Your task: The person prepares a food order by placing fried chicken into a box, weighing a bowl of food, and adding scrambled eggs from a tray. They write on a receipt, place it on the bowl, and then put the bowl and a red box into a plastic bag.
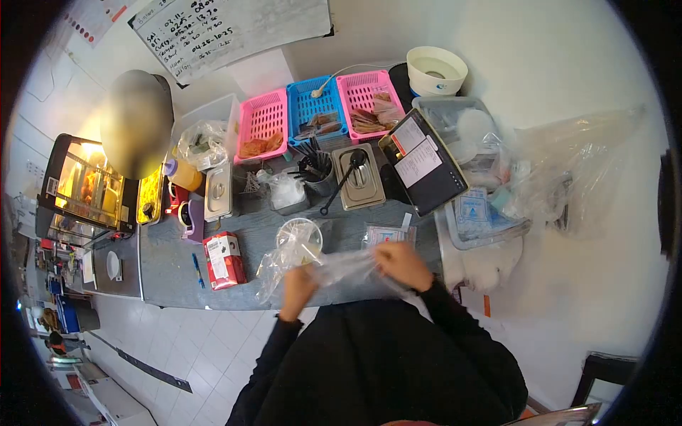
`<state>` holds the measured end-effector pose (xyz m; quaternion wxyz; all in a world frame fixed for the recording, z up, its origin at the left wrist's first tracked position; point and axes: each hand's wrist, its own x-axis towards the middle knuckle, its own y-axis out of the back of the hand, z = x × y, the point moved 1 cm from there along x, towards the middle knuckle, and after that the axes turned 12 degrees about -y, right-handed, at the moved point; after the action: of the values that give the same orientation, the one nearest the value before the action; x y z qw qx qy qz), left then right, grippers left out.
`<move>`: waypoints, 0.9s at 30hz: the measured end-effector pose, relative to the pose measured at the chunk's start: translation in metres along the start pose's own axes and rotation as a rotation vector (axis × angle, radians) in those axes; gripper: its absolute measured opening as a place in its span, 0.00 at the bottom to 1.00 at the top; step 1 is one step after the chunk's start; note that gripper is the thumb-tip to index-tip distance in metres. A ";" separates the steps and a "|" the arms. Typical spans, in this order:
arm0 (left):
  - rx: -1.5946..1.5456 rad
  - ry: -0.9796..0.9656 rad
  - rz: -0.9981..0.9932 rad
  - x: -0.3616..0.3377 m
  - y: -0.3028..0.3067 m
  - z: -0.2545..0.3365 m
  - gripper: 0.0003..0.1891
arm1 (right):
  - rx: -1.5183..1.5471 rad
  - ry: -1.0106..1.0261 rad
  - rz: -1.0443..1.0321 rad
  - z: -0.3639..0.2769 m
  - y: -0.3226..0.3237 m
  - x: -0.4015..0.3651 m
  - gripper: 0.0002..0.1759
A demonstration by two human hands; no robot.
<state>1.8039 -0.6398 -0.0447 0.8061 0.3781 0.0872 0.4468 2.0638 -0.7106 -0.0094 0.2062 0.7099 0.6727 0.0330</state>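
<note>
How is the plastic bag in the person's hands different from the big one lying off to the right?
The held bag looks small; the big bag is much larger. The held bag is pinched between the left hand and the right hand; no hand touches the big bag. The held bag is at the grey counter's near edge; the big bag lies crumpled on the white surface. Both are thin, clear plastic.
</note>
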 end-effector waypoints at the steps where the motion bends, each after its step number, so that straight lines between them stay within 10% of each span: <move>1: 0.066 0.136 0.021 0.000 0.021 -0.009 0.15 | -0.068 0.007 0.062 -0.002 0.012 -0.004 0.13; 5: -0.202 0.082 0.616 0.021 0.036 0.012 0.09 | -0.277 0.116 0.424 -0.017 0.025 0.002 0.07; 8: -0.107 -0.032 0.428 0.030 0.013 0.024 0.10 | -0.507 0.258 0.743 0.002 0.032 0.049 0.07; 12: -0.647 0.246 0.071 0.038 -0.039 0.045 0.11 | -0.692 0.026 0.593 0.040 0.050 0.117 0.14; 19: -0.647 0.262 0.009 0.065 -0.069 0.059 0.10 | -0.741 -0.024 0.653 0.063 0.052 0.163 0.16; 23: -0.107 -0.109 0.129 0.067 -0.068 0.050 0.11 | -0.683 0.126 0.706 0.066 0.053 0.160 0.14; 27: -0.007 -0.104 0.269 0.068 -0.050 0.054 0.16 | -0.295 0.028 0.281 0.025 0.045 0.105 0.13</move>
<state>1.9024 -0.6308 -0.0276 0.7435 0.4064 -0.0078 0.5310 2.1245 -0.6154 -0.0417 0.2917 0.7584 0.5577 0.1695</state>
